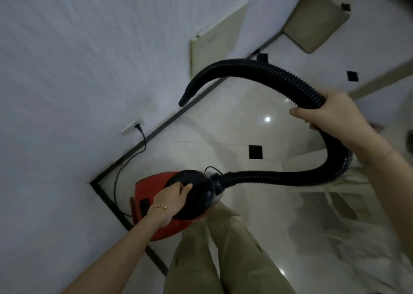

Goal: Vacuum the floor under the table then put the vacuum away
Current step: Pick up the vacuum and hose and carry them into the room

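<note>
A person's left hand (pixel 173 196) curls its fingers over the black top of the red vacuum (pixel 148 189) beside the wall (pixel 67 115); the right hand (pixel 330 112) wraps its fingers round the looping hose (pixel 257 68) above the floor (pixel 223 132).

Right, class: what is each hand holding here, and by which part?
The left hand grips the red vacuum by its black top; the right hand grips the black hose partway along its length.
</note>
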`<state>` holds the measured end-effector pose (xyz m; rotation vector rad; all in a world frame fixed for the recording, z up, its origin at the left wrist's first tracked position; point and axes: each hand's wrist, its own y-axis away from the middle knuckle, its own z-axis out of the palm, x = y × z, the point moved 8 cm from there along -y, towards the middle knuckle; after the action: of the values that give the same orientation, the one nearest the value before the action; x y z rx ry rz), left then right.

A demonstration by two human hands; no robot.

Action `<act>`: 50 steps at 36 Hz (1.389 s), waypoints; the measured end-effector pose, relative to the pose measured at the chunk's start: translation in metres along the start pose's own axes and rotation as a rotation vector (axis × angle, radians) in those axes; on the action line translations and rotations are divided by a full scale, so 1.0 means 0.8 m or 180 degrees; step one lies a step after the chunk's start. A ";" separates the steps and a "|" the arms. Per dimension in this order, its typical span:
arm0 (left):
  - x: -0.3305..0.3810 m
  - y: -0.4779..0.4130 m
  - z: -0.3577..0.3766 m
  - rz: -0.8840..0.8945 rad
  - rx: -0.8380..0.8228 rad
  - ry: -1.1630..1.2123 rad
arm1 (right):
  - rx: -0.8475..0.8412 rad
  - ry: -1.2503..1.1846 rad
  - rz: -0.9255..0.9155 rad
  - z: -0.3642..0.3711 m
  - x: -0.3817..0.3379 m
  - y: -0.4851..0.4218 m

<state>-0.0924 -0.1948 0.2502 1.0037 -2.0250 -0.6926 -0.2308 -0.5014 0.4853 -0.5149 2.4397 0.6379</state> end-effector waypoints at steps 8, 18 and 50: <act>0.097 0.009 -0.029 -0.0045 -0.0116 0.0426 | 0.0462 -0.0315 0.0189 -0.105 0.042 0.006; 0.250 -0.065 -0.040 0.0079 -0.0092 0.0574 | 0.0741 -0.0140 0.0235 -0.220 0.109 -0.086; 0.810 -0.445 -0.196 0.1664 0.0681 -0.2048 | 0.1414 0.0285 0.0933 -0.533 0.229 -0.544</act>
<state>-0.0780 -0.9459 0.3309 0.3241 -2.8172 -0.5560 -0.3403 -1.1255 0.5446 -0.0066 2.6568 0.1692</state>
